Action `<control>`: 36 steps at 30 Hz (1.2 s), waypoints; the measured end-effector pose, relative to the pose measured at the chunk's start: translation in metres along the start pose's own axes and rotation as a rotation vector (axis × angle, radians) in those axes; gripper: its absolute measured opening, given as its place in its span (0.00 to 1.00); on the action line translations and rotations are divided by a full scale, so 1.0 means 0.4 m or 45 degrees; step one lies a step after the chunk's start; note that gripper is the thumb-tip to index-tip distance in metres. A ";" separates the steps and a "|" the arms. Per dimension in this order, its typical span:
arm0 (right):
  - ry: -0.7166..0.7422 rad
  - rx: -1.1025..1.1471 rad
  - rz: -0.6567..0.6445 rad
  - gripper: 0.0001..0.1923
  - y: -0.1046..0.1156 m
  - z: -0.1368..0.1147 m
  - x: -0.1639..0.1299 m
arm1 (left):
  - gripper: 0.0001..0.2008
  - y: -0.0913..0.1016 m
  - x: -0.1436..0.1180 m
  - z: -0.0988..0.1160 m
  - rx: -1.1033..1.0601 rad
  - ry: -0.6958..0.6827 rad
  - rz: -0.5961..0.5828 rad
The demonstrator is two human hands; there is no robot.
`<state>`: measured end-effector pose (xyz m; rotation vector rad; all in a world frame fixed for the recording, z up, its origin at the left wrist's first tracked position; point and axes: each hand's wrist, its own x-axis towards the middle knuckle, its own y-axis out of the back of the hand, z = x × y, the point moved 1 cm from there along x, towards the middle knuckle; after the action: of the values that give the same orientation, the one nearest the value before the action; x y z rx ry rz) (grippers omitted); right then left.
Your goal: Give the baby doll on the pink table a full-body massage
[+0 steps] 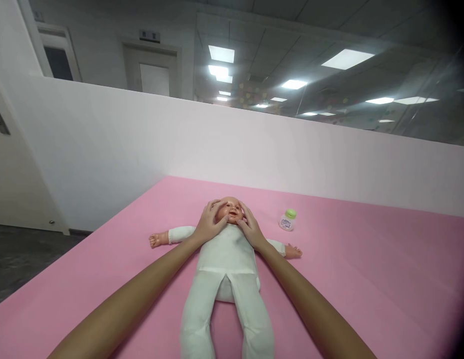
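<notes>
A baby doll [227, 255] with a white cloth body lies on its back on the pink table, its arms spread to both sides and its head at the far end. My left hand [210, 222] cups the left side of the doll's head, thumb by the chin and fingers along the cheek and temple. On the other side, my right hand [251, 227] is curved round the cheek in the same way. The doll's face shows between both hands, while its ears are covered. To the right stands a small clear bottle [287, 220] with a green cap and a label, apart from my hands.
The pink tabletop [348, 269] reaches a low white partition [292, 154] at the back. A door [18, 159] with a handle is at the left, beside dark floor. Beyond the partition are another door and lit ceiling panels.
</notes>
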<state>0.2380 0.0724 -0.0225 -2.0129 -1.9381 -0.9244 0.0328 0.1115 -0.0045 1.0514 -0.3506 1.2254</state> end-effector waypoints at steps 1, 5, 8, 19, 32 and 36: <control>0.001 -0.002 0.003 0.34 0.000 0.000 0.001 | 0.24 0.000 0.000 0.000 -0.002 -0.003 0.001; 0.016 -0.015 0.005 0.34 0.000 -0.001 0.002 | 0.25 -0.001 0.000 0.001 -0.009 0.015 -0.002; 0.020 -0.021 0.001 0.34 0.000 -0.001 0.001 | 0.26 -0.002 -0.001 0.001 -0.015 0.035 -0.010; 0.056 -0.046 0.005 0.33 0.001 0.005 0.003 | 0.26 0.000 0.000 0.001 -0.025 0.027 -0.011; 0.021 -0.056 0.019 0.34 0.000 0.012 0.004 | 0.25 0.000 0.001 0.002 -0.014 0.005 -0.006; 0.028 -0.045 0.013 0.34 0.000 0.009 0.004 | 0.24 0.001 0.001 0.003 -0.015 -0.008 -0.015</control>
<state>0.2388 0.0759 -0.0244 -2.0210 -1.9119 -0.9813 0.0329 0.1108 -0.0032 1.0461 -0.3558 1.2085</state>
